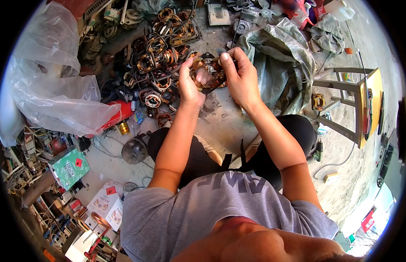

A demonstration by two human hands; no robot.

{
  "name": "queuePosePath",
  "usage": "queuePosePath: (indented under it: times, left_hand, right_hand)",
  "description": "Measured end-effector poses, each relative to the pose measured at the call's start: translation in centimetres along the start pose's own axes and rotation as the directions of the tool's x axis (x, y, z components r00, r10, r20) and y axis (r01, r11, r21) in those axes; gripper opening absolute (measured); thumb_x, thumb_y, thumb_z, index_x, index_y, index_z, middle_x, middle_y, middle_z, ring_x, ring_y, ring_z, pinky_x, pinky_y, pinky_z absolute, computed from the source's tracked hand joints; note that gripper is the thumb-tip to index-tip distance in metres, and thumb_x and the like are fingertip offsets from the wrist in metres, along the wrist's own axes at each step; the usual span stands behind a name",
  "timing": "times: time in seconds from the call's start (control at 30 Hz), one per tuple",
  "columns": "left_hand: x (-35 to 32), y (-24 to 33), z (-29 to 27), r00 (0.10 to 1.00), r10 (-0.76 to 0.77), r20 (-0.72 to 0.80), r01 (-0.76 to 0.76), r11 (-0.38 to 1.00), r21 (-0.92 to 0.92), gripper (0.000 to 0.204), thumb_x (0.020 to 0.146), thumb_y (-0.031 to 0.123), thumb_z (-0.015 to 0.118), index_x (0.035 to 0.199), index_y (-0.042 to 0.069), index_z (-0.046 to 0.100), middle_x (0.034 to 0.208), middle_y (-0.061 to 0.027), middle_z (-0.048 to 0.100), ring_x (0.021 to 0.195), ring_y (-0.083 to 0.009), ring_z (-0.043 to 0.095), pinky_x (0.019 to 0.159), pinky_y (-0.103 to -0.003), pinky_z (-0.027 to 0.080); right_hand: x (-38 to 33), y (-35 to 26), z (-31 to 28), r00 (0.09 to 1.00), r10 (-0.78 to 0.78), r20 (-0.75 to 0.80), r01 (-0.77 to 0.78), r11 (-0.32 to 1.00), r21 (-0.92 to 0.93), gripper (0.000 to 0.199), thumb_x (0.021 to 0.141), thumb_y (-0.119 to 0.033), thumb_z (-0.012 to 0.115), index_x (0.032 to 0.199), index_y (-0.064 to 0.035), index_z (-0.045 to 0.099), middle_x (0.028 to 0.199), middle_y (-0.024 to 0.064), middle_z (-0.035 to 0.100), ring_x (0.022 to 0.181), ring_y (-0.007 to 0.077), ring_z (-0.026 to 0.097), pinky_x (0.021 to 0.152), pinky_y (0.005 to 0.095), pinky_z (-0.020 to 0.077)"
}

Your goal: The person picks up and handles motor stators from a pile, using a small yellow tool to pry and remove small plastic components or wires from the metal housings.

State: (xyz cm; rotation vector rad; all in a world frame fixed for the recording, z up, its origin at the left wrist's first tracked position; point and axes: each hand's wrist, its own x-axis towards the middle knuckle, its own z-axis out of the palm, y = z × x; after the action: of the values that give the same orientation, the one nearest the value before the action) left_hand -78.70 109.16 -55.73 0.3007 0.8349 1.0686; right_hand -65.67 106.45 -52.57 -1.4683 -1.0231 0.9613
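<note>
In the head view, a person's left hand (190, 89) and right hand (242, 81) grip a copper-wound motor core (217, 77) from opposite sides, fingers closed on its rim, above the concrete floor (231, 115) beyond the knees. A heap of similar cores (157, 59) lies to its left, a crumpled grey-green sheet (283, 67) to its right, a yellow-topped stool (375, 107) farther right

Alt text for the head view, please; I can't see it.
A person's left hand and right hand hold a copper-wound ring-shaped part between them. Ahead and left is a pile of similar parts; a crumpled grey-green tarp lies right.
</note>
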Motion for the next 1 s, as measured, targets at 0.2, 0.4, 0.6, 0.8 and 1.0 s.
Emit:
queuePosePath:
  times: [0.2, 0.4, 0.6, 0.8, 1.0]
  left_hand:
    - [-0.1, 0.1, 0.3, 0.996, 0.057, -0.068, -0.05, 0.993, 0.105, 0.036, 0.091, 0.036, 0.044, 0.103, 0.004, 0.057, 0.056, 0.0042, 0.038, 0.051, -0.0078, 0.035, 0.052, -0.023, 0.032]
    - [-0.1, 0.3, 0.2, 0.987, 0.152, -0.052, -0.136, 0.963, 0.232, 0.037, 0.091, 0.034, 0.044, 0.104, 0.002, 0.057, 0.062, 0.0013, 0.045, 0.053, -0.0077, 0.039, 0.051, -0.022, 0.033]
    - [-0.5, 0.4, 1.0, 0.941, 0.335, -0.045, -0.288, 0.863, 0.414, 0.033, 0.093, 0.027, 0.043, 0.104, 0.0, 0.058, 0.077, -0.0014, 0.056, 0.058, -0.0067, 0.042, 0.053, -0.021, 0.035]
    - [-1.1, 0.4, 1.4, 0.898, 0.44, 0.03, -0.377, 0.731, 0.569, 0.032, 0.094, 0.026, 0.043, 0.103, -0.001, 0.058, 0.074, 0.0015, 0.052, 0.059, -0.0047, 0.04, 0.052, -0.021, 0.033]
    - [-1.6, 0.0, 1.4, 0.87, 0.489, 0.058, -0.411, 0.657, 0.632, 0.032, 0.095, 0.026, 0.042, 0.104, 0.0, 0.058, 0.072, 0.0034, 0.049, 0.058, -0.0036, 0.039, 0.051, -0.021, 0.031]
  right_hand:
    - [0.0, 0.4, 0.0, 0.992, 0.115, 0.046, -0.115, 0.993, 0.012, 0.025, 0.091, -0.022, 0.058, 0.08, 0.0, 0.053, 0.073, 0.0123, 0.056, 0.06, 0.019, 0.054, 0.058, 0.0329, 0.0445]
    - [-0.2, 2.0, 0.4, 0.999, -0.02, 0.05, 0.026, 0.993, -0.118, 0.024, 0.087, -0.022, 0.062, 0.081, 0.0, 0.055, 0.082, 0.0154, 0.056, 0.064, 0.0268, 0.057, 0.06, 0.0351, 0.045]
    - [-1.0, 0.6, 0.6, 0.982, -0.175, 0.067, 0.187, 0.943, -0.276, 0.021, 0.086, -0.02, 0.065, 0.091, 0.0001, 0.06, 0.085, 0.011, 0.06, 0.064, 0.0182, 0.057, 0.061, 0.0279, 0.0458]
    - [-1.3, -0.4, 1.0, 0.964, -0.259, 0.062, 0.265, 0.908, -0.323, 0.019, 0.084, -0.023, 0.064, 0.083, -0.0051, 0.058, 0.082, 0.0124, 0.059, 0.07, 0.0336, 0.059, 0.06, 0.0392, 0.0473]
    - [-1.4, -0.4, 1.0, 0.963, -0.257, 0.086, 0.27, 0.88, -0.392, 0.017, 0.083, -0.022, 0.063, 0.082, -0.0061, 0.057, 0.083, 0.0123, 0.06, 0.073, 0.034, 0.06, 0.061, 0.0414, 0.048]
